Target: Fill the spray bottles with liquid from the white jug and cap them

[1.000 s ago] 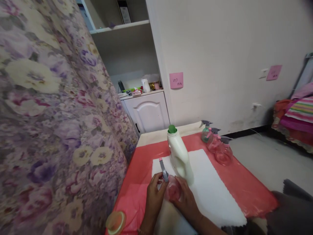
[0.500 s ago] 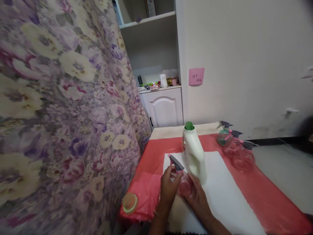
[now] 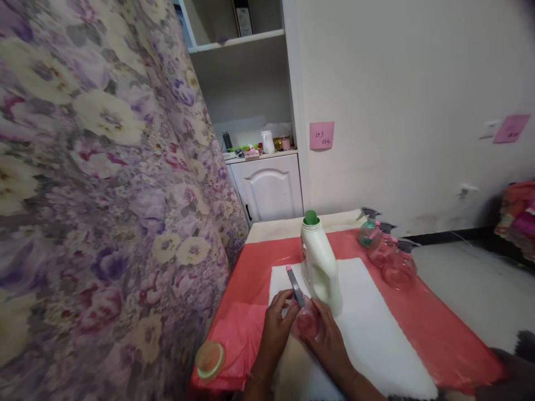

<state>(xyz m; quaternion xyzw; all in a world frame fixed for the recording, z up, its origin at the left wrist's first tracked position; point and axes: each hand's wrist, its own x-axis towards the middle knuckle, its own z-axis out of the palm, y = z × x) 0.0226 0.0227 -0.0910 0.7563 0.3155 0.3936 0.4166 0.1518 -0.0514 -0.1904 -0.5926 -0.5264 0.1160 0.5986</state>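
Note:
A small translucent pink spray bottle (image 3: 306, 324) with a grey trigger head (image 3: 295, 285) is in my hands, over the white cloth (image 3: 371, 328). My left hand (image 3: 276, 318) pinches it at the collar, just under the trigger head. Wrapped around the round body is my right hand (image 3: 330, 337); its fingers partly hide the bottle. The nozzle's pink tip points up and away from me. Right behind the bottle stands a large pale jug (image 3: 321, 262) with a handle, and a green cap (image 3: 310, 218) sits in its mouth.
Several more spray bottles (image 3: 399, 270) line the table's right side, the farthest one green. At the front left lies a round container (image 3: 209, 359) with a pale rim, on the red table cover (image 3: 251, 278). A floral curtain (image 3: 125, 223) hangs along the left.
The whole view has shifted, so the table sits a little farther left. The spray bottle's head has turned in my hands, its trigger head now seen more edge-on. Both hands keep their hold.

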